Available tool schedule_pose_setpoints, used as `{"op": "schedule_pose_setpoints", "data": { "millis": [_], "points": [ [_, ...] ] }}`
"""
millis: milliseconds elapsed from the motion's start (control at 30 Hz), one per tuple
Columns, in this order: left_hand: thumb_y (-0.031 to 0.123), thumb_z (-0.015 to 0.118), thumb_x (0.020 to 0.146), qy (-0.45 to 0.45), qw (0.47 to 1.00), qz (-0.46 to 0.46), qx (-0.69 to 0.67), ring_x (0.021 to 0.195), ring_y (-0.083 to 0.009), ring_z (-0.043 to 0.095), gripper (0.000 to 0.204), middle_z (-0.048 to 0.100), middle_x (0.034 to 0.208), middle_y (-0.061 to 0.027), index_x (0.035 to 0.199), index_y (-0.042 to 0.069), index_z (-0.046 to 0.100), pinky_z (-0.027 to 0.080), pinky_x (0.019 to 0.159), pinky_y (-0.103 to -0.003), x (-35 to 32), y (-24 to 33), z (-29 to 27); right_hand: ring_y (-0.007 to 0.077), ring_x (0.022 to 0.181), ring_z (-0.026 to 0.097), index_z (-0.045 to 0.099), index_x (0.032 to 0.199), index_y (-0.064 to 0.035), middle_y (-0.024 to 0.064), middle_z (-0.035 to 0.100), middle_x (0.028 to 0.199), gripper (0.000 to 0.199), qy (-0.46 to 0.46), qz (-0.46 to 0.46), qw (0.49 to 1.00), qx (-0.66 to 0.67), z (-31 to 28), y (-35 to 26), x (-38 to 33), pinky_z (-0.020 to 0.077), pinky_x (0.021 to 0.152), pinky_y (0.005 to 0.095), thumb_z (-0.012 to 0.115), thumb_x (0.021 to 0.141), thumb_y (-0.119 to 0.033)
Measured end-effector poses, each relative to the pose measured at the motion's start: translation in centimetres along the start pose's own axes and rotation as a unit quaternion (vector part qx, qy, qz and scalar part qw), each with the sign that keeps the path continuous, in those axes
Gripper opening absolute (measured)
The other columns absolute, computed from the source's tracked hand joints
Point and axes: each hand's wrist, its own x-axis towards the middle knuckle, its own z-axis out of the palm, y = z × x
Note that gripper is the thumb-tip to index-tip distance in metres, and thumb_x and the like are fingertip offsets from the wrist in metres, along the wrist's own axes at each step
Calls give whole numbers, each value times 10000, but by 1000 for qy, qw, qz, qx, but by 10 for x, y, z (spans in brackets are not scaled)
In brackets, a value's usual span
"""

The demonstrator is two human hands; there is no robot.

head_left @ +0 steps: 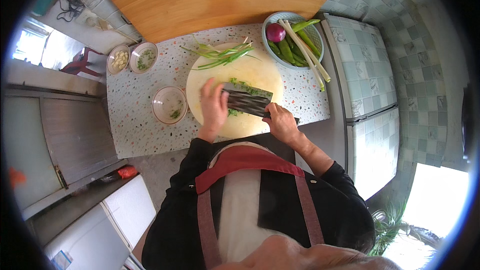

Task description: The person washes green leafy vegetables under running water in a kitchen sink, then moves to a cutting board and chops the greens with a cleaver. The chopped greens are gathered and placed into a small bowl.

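Note:
My right hand is closed round the handle of a dark-bladed cleaver. The blade lies across a round pale cutting board, blurred by motion. At the blade's left end is my left hand, its fingers apart and slightly smeared; whether they touch the blade I cannot tell. Chopped greens show along the blade's far edge, with a few more bits on its near side. A bunch of long green scallions rests across the far part of the board.
A blue-grey basket at the far right holds a red onion, green peppers and scallion stalks. To the left stand a bowl of garlic cloves and two bowls with chopped greens. A wooden panel borders the speckled table.

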Motion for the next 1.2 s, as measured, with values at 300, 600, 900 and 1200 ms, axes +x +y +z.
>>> {"op": "schedule_pose_setpoints", "data": {
  "millis": [300,600,900,1200],
  "points": [
    [481,752,752,-275,955,108,4,1507,-419,151,794,112,1650,-183,1476,300,482,165,1155,-666,-24,43,32,363,777,624,476,940,-42,147,591,830,317,14,-51,999,-2,30,1,-3,501,694,458,749,836,-164],
    [440,671,902,-192,970,-54,141,1485,-435,195,693,222,1609,-224,1437,46,471,181,1161,-633,-29,-37,22,388,799,664,496,1090,-42,182,660,867,389,27,108,993,51,-1,18,-38,515,703,471,765,823,-127],
    [375,716,898,-113,981,-76,141,1464,-468,228,790,284,1562,-267,1466,-18,332,215,1187,-556,-66,-96,33,94,431,463,525,742,-52,3,494,555,360,126,349,834,409,74,102,-74,382,405,282,578,1020,-274],
    [340,788,827,-118,988,-77,66,1476,-459,219,918,297,1562,-251,1505,-10,277,188,1201,-566,-58,-73,49,113,395,461,511,691,-51,16,485,517,389,-6,346,799,492,102,109,-16,388,378,296,588,1009,-262]
  ]
}}
